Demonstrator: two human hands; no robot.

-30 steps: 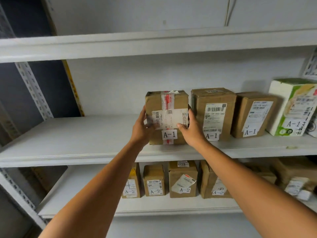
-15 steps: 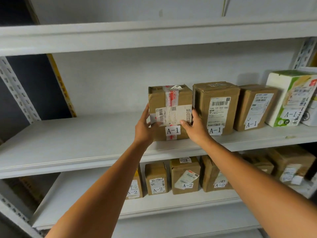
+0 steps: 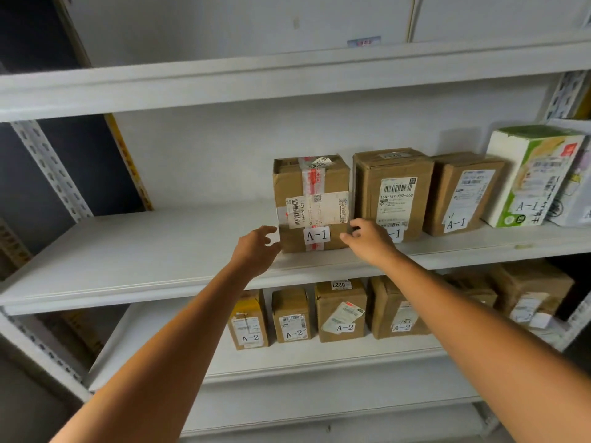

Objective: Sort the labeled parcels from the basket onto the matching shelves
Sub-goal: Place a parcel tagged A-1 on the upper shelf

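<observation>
A brown cardboard parcel (image 3: 311, 203) with red-and-white tape and an "A-1" label stands upright on the middle shelf (image 3: 160, 251), at the left end of a row of A-1 parcels. My left hand (image 3: 256, 249) hovers just off its lower left corner, fingers relaxed and holding nothing. My right hand (image 3: 367, 238) is at its lower right corner, fingers loosely spread, in front of the neighbouring A-1 box (image 3: 395, 193). Neither hand grips the parcel.
Further A-1 parcels (image 3: 463, 193) and a white-green box (image 3: 531, 174) fill the shelf's right side. The lower shelf (image 3: 287, 359) holds several A-2 boxes (image 3: 340, 310). A perforated steel upright (image 3: 51, 167) stands at left. The basket is out of view.
Both hands have let go of the taped A-1 parcel and pulled back slightly toward me; the parcel now stands on the shelf by itself.
</observation>
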